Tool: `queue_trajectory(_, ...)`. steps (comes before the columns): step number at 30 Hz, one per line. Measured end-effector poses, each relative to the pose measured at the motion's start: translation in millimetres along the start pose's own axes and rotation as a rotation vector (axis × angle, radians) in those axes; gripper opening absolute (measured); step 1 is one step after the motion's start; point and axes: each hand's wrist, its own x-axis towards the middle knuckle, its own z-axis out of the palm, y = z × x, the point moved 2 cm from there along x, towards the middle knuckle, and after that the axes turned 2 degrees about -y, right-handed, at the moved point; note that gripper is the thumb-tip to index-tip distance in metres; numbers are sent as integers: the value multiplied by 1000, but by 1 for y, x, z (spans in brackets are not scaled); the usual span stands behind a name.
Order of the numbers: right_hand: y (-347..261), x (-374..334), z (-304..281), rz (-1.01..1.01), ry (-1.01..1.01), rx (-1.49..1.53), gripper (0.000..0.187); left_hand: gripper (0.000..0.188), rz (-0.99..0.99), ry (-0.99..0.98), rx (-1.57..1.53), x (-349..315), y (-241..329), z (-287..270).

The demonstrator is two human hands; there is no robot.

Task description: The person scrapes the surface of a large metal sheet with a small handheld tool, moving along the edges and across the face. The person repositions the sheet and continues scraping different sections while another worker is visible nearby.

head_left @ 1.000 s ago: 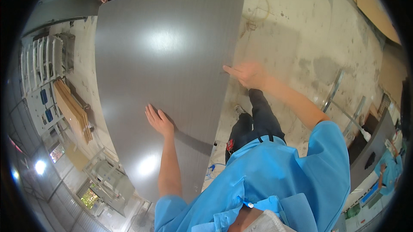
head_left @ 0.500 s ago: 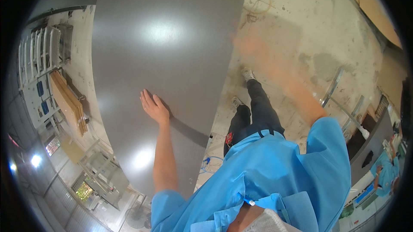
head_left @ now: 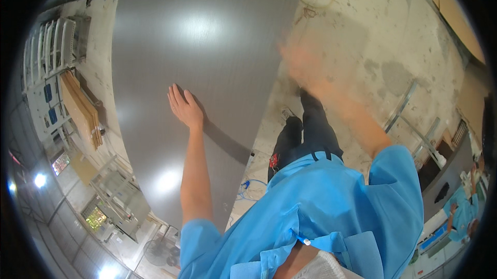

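Observation:
A large grey panel [head_left: 217, 67] with a fine grain stretches away in front of me, its far end beyond the top of the view. My left hand [head_left: 186, 109] lies flat on its surface, the fingers stretched out and nothing held. Close to the panel's right edge, my right hand [head_left: 300, 59] is smeared by motion. Its fingers cannot be made out, nor whether they hold or touch anything.
Brown boards [head_left: 82, 108] and a rack of white frames [head_left: 52, 46] stand on the left. A fan [head_left: 160, 250] is at the lower left. Metal bars [head_left: 414, 118] lie on the floor to the right, and another person in blue [head_left: 461, 206] is farther right.
My left hand appears slightly higher in the view, still flat on the panel. My right hand is blurred in both frames near the edge. Another person's hand at the panel's far corner has left the view.

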Motion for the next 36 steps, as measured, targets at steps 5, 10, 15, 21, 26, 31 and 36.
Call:
queue_trajectory(5, -45, -36, -4, -177, -439, 93, 40, 57, 75, 31, -40, -2, -5, 1)
queue_trajectory(10, 39, 46, -9, 96, -156, -179, 39, 57, 156, -81, -103, -56, -30, -12)
queue_trajectory(15, -71, -60, 21, -32, -199, -83, 50, 56, 62, -171, -52, -147, -78, -35)
queue_trajectory(21, -71, -51, 9, -94, -428, -10, 38, 54, 100, -116, 16, -185, -96, -37)
queue_trajectory(26, 31, 23, 12, 179, 195, 156, 34, 54, 122, -60, -8, -185, -93, -36)
queue_trajectory(31, -73, -94, 50, -14, 216, 116, 41, 54, 118, -55, -22, -184, -91, -36)
queue_trajectory(36, -169, -157, 30, -68, -266, 172, 39, 55, 125, -131, -85, -188, -102, -41)
